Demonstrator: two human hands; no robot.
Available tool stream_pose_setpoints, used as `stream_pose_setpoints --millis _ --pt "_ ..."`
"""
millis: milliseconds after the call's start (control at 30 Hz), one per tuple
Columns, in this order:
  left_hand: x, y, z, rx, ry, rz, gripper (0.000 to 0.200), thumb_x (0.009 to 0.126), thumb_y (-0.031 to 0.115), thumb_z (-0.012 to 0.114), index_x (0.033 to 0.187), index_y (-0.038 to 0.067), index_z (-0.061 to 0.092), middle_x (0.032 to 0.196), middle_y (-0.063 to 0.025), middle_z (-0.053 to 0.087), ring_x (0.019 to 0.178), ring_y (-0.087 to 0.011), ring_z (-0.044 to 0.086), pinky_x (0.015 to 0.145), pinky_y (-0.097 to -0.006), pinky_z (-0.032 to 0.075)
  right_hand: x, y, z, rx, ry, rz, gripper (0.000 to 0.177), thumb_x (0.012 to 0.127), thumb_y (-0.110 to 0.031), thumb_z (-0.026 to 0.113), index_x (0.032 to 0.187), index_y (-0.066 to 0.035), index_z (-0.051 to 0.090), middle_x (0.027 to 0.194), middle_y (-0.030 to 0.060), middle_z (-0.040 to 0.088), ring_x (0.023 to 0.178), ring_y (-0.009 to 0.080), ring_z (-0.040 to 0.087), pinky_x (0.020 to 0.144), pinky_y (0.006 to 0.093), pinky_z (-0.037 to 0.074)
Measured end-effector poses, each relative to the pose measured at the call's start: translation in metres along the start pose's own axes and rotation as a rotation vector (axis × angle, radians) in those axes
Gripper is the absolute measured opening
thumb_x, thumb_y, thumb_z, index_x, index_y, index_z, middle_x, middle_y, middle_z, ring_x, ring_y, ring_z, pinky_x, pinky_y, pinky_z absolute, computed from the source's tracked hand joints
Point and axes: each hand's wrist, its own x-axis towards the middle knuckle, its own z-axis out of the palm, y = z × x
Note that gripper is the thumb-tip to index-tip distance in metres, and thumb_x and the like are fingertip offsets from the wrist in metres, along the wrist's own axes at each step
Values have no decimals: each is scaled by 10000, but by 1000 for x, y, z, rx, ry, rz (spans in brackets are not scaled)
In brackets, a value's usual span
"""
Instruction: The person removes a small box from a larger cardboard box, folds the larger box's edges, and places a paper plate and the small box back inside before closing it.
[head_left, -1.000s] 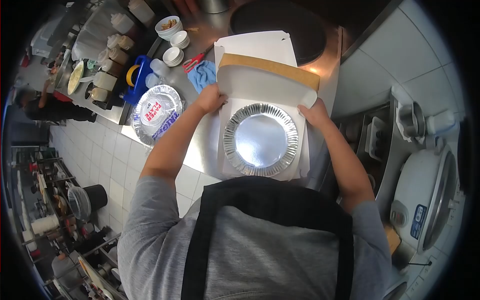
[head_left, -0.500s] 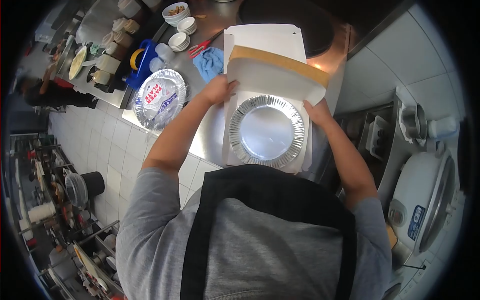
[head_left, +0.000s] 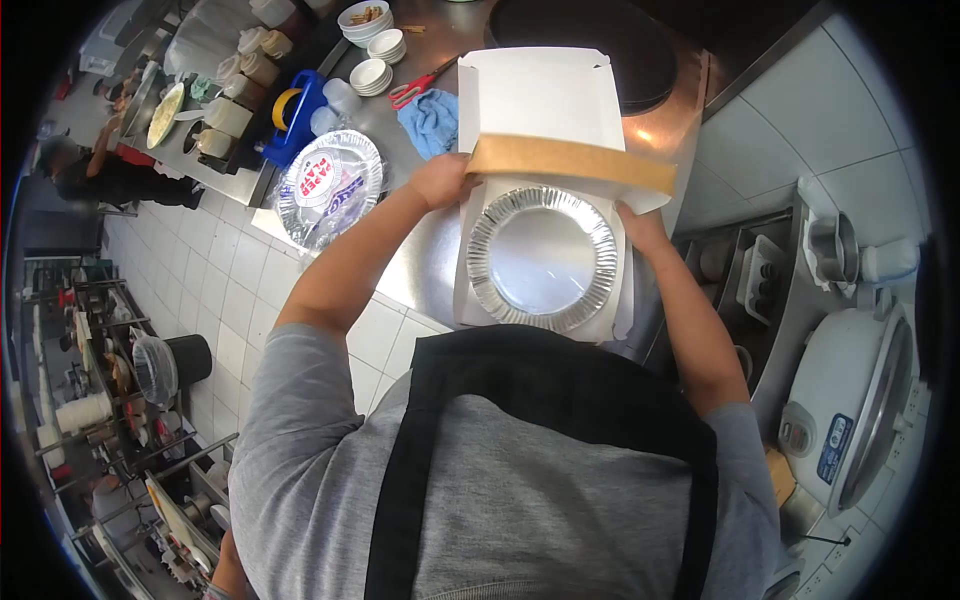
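Note:
An open white box (head_left: 540, 95) lies on the steel counter with its lid folded back. Inside its near part rests a round silver foil plate (head_left: 542, 258). Across the box, beyond the plate, stretches a cardboard piece (head_left: 570, 163), brown on one face and white on the other. My left hand (head_left: 440, 181) grips its left end, fingers partly hidden. At its right end my right hand (head_left: 640, 226) is closed on the lower corner.
Left of the box are a blue cloth (head_left: 430, 122), red scissors (head_left: 410, 92), wrapped paper plates (head_left: 328, 187), a blue tape dispenser (head_left: 297, 118) and small white bowls (head_left: 371, 76). A rice cooker (head_left: 835, 390) stands right. A person (head_left: 85, 170) stands far left; another arm shows lower left.
The cardboard piece has tilted lower, showing more of its brown face and less of its white one. Both hands still hold it. The view has shifted slightly. An arm has appeared at lower left.

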Motion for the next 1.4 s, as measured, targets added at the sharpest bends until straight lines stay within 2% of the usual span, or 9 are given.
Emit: stream_pose_setpoints --millis 167,367,567,600,733,1033,1133,1233,1400 --pt "7 22 -17 -60 49 -1 254 932 231 573 1080 28 612 943 -214 668 869 -422 621 760 -446 496 -2 6 1 2 40 0 326 816 -133 621 1098 30 619 1127 229 641 1079 357 609 928 408 466" --pt "0 27 3 -162 104 -241 245 918 214 578 1075 29 614 959 -209 659 930 -400 626 793 -419 502 -1 5 1 6 21 -64 294 821 -143 611 1068 16 636 1037 223 673 1000 368 645 876 407 496" --pt "-15 5 44 -19 254 -98 247 820 70 566 1055 67 642 1086 -173 618 938 -378 618 804 -427 521 -4 -2 6 -9 89 -82 281 818 -134 595 1052 16 636 1003 228 678 977 378 652 851 404 507" --pt "-13 5 54 45 378 -56 245 772 81 609 1013 47 638 998 -186 624 885 -376 624 785 -431 527 -1 4 7 -35 73 -82 280 818 -130 591 1051 20 635 1004 229 677 979 380 651 851 404 507" --pt "-6 55 24 38 244 -226 263 703 116 678 945 18 654 904 -218 653 851 -419 635 751 -473 531 -2 -2 6 -11 45 -17 303 819 -122 577 1080 25 621 1023 231 674 1000 383 646 872 402 502" --pt "7 14 28 24 101 -358 262 743 153 691 953 0 661 957 -267 655 890 -444 635 760 -476 526 -7 -22 -1 95 43 76 356 807 -113 578 1142 4 604 1078 224 667 1031 363 640 913 386 487" --pt "1 7 35 -76 315 -180 228 779 153 679 930 -16 662 939 -278 654 885 -453 632 757 -476 520 -12 -27 -4 106 26 130 357 811 -118 576 1146 3 602 1076 218 670 1028 361 642 906 390 492" --pt "5 -2 32 -20 212 -327 220 790 126 678 939 -35 659 892 -273 665 838 -395 668 725 -436 525 -14 -18 1 135 98 124 348 816 -114 570 1143 1 602 1067 215 671 1024 360 643 895 396 497" --pt "1 10 24 -521 168 -533 184 884 70 624 1037 -29 652 944 -107 690 849 -184 668 739 -313 522 -11 1 6 82 94 -25 323 831 -137 560 1127 -18 608 1064 231 663 1021 381 636 878 404 503"
